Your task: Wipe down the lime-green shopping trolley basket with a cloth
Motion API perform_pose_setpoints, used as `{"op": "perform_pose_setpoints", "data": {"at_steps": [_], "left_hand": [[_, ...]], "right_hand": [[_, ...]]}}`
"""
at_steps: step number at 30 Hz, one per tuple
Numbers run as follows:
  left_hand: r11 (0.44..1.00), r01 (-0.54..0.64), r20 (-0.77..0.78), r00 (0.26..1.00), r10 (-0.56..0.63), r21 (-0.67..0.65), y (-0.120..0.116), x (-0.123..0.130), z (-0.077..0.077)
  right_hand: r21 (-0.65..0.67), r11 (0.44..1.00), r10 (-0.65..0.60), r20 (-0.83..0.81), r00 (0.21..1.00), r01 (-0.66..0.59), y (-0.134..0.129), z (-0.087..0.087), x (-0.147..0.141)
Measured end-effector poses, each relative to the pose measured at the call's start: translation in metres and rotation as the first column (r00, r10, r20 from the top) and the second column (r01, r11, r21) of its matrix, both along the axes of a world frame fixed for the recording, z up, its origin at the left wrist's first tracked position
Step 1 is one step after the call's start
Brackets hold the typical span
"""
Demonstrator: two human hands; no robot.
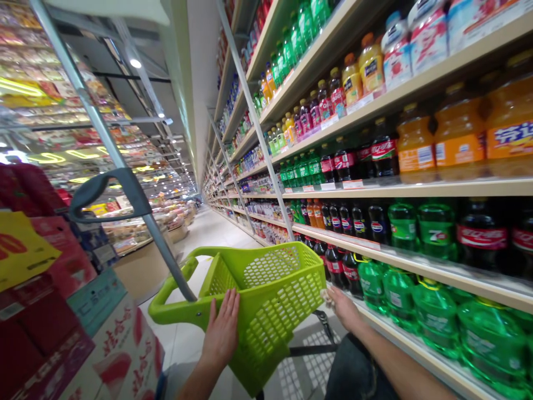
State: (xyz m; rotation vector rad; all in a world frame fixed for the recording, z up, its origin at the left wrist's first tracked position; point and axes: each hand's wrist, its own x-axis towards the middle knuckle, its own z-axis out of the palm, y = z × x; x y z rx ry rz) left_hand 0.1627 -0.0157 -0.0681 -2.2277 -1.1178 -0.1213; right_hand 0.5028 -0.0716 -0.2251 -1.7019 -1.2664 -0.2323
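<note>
A lime-green shopping cart [266, 311] with perforated plastic walls stands in the aisle in front of me. My left hand [222, 325] lies flat against the near side wall of its basket, fingers stretched out. By the basket's right end is my right hand [343, 308], its fingers curled round something small and pale [327, 298], too blurred to name. Whether that hand also touches the cart I cannot tell. A grey pole [170, 264] rises from the cart's handle end, with a dark grip loop [112, 194] on it.
Tall shelves [400, 191] of bottled drinks run along the right, with large green bottles [437, 316] on the lowest level. Stacked gift cartons [120, 339] crowd the left. The pale floor [208, 222] of the aisle stretches ahead; my knee [353, 369] is below.
</note>
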Motion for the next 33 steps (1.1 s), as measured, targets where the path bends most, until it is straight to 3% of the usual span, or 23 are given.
{"op": "perform_pose_setpoints", "data": {"at_steps": [4,6,10,13,17,19,21,24,26,27,31,33], "left_hand": [[0.995,0.074,-0.025,0.997,-0.076,-0.062,-0.006,0.018,-0.011],[0.99,0.098,-0.025,0.995,-0.101,-0.101,-0.012,0.03,-0.013],[0.98,0.143,-0.037,0.988,-0.149,-0.142,-0.018,0.036,-0.016],[0.981,0.118,-0.038,0.991,-0.125,-0.154,-0.016,0.023,-0.019],[0.989,0.066,-0.032,0.997,-0.071,-0.132,-0.016,0.014,-0.025],[0.986,0.091,-0.023,0.995,-0.095,-0.141,-0.019,0.016,-0.028],[0.979,0.131,-0.015,0.991,-0.135,-0.159,-0.022,0.02,-0.031],[0.974,0.155,-0.017,0.987,-0.16,-0.167,-0.024,0.021,-0.034],[0.976,0.147,-0.021,0.988,-0.152,-0.159,-0.024,0.019,-0.033],[0.978,0.141,-0.02,0.989,-0.146,-0.156,-0.024,0.018,-0.032],[0.979,0.126,0.0,0.992,-0.128,-0.161,-0.024,0.017,-0.028],[0.981,0.123,0.004,0.992,-0.124,-0.147,-0.025,0.017,-0.029]], "right_hand": [[0.149,0.989,-0.021,0.054,0.998,0.012,0.009,0.028,-0.007],[0.136,0.99,0.024,0.096,0.995,-0.037,0.016,0.033,-0.016],[-0.103,0.985,0.149,0.086,0.985,-0.14,0.011,0.003,-0.042],[-0.084,0.981,0.186,0.132,0.974,-0.176,0.001,-0.004,-0.054],[0.107,0.974,0.171,0.218,0.961,-0.198,0.007,0.039,-0.056],[0.128,0.97,0.169,0.246,0.954,-0.205,0.013,0.05,-0.057],[0.027,0.978,0.196,0.237,0.951,-0.208,0.013,0.038,-0.062],[-0.158,0.964,0.243,0.181,0.953,-0.216,0.002,0.003,-0.075],[-0.143,0.961,0.261,0.175,0.949,-0.238,-0.005,-0.001,-0.083],[-0.091,0.964,0.264,0.188,0.946,-0.251,-0.007,0.007,-0.087],[0.13,0.951,0.242,0.256,0.936,-0.281,0.004,0.068,-0.097],[0.117,0.948,0.257,0.268,0.929,-0.296,0.011,0.075,-0.101]]}}
